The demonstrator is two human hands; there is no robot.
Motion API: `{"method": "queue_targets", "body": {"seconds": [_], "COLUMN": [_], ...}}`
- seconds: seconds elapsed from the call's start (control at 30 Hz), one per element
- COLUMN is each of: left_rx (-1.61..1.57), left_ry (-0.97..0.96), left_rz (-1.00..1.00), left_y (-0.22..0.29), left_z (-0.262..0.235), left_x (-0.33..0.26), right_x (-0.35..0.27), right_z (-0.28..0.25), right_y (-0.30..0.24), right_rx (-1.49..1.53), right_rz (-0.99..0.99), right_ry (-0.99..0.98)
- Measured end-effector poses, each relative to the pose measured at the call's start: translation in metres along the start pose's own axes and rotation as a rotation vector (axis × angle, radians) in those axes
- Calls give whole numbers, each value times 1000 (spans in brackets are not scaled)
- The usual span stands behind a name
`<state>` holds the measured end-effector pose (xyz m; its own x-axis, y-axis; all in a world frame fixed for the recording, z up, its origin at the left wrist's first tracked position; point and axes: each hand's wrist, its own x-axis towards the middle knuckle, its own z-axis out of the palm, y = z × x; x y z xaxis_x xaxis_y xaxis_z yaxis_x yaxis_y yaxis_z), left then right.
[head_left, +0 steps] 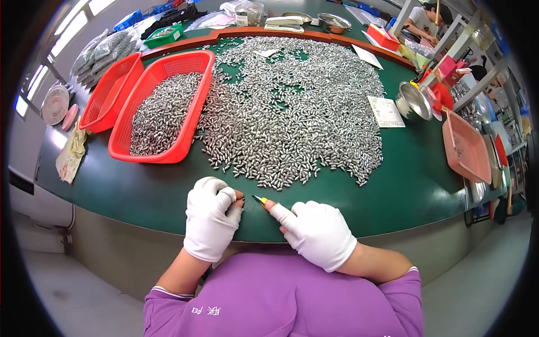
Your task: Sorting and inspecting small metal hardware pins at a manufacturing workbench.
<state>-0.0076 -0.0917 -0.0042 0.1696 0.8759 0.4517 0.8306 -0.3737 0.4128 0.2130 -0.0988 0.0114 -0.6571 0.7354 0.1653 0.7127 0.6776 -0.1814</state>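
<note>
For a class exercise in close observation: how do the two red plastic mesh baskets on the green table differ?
The nearer red plastic mesh basket holds a heap of small silvery metal pieces; the farther red plastic mesh basket to its left looks empty. The nearer one touches the big spread of silvery pieces; the farther does not. Both share colour, shape and tilt.

White cloth gloves covered both hands (212,216). Shiny metal pieces (292,112) lay heaped on the matt green surface (140,191); the red baskets (191,112) looked like glossy plastic.
</note>
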Motion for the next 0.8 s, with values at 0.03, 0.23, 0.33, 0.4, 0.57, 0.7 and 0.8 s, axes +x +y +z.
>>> {"method": "queue_targets", "body": {"seconds": [0.03, 0.23, 0.33, 0.4, 0.57, 0.7, 0.8], "left_rx": [0, -17, -34, -36, -40, -31, -33], "left_ry": [9, 12, 18, 17, 19, 21, 18], "left_rz": [-9, -45, -52, -51, -44, -38, -32], "left_y": [0, 0, 0, -1, -1, -1, -2], "left_z": [0, 2, 2, 3, 3, 3, 2], "left_x": [0, 1, 1, 1, 2, 2, 3], "right_x": [1, 4, 6, 7, 8, 8, 8], "right_z": [0, 3, 5, 6, 5, 6, 5], "right_y": [-2, -9, -12, -12, -14, -14, -12], "right_rx": [44, 140, 161, 169, 195, 201, 210], "right_rz": [18, 63, 67, 68, 99, 94, 81], "right_ry": [17, 21, 33, 40, 31, 33, 24]}}
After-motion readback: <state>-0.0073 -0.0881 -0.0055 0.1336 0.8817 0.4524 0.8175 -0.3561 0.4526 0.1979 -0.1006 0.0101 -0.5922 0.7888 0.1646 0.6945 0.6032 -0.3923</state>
